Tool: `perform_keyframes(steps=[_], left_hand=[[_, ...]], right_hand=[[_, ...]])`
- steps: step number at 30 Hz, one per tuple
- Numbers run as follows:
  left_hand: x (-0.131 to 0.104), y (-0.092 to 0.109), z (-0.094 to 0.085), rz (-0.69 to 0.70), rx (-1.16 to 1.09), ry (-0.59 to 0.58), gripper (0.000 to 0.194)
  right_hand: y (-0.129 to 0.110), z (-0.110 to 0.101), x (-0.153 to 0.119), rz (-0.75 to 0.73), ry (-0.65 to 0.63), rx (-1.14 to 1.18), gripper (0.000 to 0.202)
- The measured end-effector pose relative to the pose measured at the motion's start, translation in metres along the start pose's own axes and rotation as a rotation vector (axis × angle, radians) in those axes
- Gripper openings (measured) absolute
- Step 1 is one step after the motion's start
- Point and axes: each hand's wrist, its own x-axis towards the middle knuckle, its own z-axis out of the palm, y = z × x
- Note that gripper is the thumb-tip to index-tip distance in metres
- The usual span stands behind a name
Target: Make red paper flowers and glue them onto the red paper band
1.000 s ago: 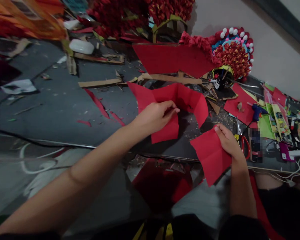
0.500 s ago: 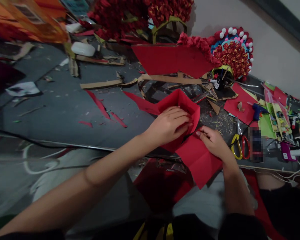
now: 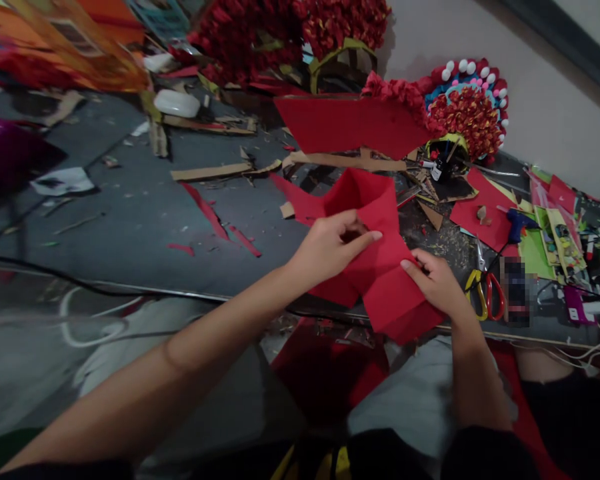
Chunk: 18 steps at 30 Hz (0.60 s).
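Note:
A red paper box point(image 3: 380, 257), partly folded with its flaps spread, is between my hands near the table's front edge. Its open hollow faces away from me. My left hand point(image 3: 330, 243) is on the box's near side, fingers curled at the rim and thumb stretched along a red panel; its fingertips are partly hidden. On the right, my right hand point(image 3: 433, 280) pinches the box's edge, thumb on top and fingers beneath. Close by that hand lie scissors point(image 3: 495, 297) with yellow and red handles.
Cardboard strips point(image 3: 215, 172) and red paper scraps point(image 3: 205, 210) litter the grey table point(image 3: 130, 233). Behind stand a large red sheet point(image 3: 350, 127) and a flower-like decoration point(image 3: 465, 120). A blue glue gun point(image 3: 517, 225) and a small dark bottle point(image 3: 437, 167) lie to the right.
My left hand has come out of the box's hollow, its thumb now on the outer panel. The panels have swung up and closer together, and the lower right flap has risen with my right hand.

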Motion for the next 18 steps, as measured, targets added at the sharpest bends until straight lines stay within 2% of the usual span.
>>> perform_keyframes(steps=[2, 4, 5, 7, 9, 11, 13, 15, 18], left_hand=[[0.0023, -0.0019, -0.0022, -0.006, -0.050, 0.069, 0.029], [0.0029, -0.0043, -0.0026, 0.088, -0.015, 0.135, 0.044], [0.0027, -0.0052, -0.0023, 0.163, 0.047, 0.162, 0.044], [0.0017, -0.0059, -0.0018, 0.330, 0.220, 0.153, 0.029], [0.0005, -0.0050, -0.0015, 0.468, 0.364, 0.043, 0.016], [-0.0004, -0.0032, -0.0015, 0.529, 0.411, -0.142, 0.020], [-0.0011, -0.0014, -0.0013, 0.493, 0.372, -0.357, 0.024], [-0.0018, 0.0001, -0.0008, 0.396, 0.287, -0.538, 0.025], [-0.0030, 0.0024, -0.0002, 0.284, 0.171, -0.647, 0.024]], right_hand=[[0.0029, -0.0023, -0.0002, 0.016, -0.021, 0.008, 0.026], [0.0037, -0.0030, -0.0005, 0.024, -0.064, 0.002, 0.025], [0.0033, -0.0028, -0.0007, 0.024, -0.097, -0.008, 0.026], [0.0012, -0.0016, -0.0013, 0.020, -0.173, -0.023, 0.027], [-0.0016, 0.0001, -0.0019, 0.005, -0.233, -0.029, 0.029], [-0.0040, 0.0016, -0.0022, -0.016, -0.265, -0.034, 0.030], [-0.0053, 0.0025, -0.0020, -0.034, -0.279, -0.047, 0.031], [-0.0057, 0.0027, -0.0014, -0.050, -0.296, -0.054, 0.029], [-0.0058, 0.0024, -0.0008, -0.072, -0.314, -0.034, 0.025]])
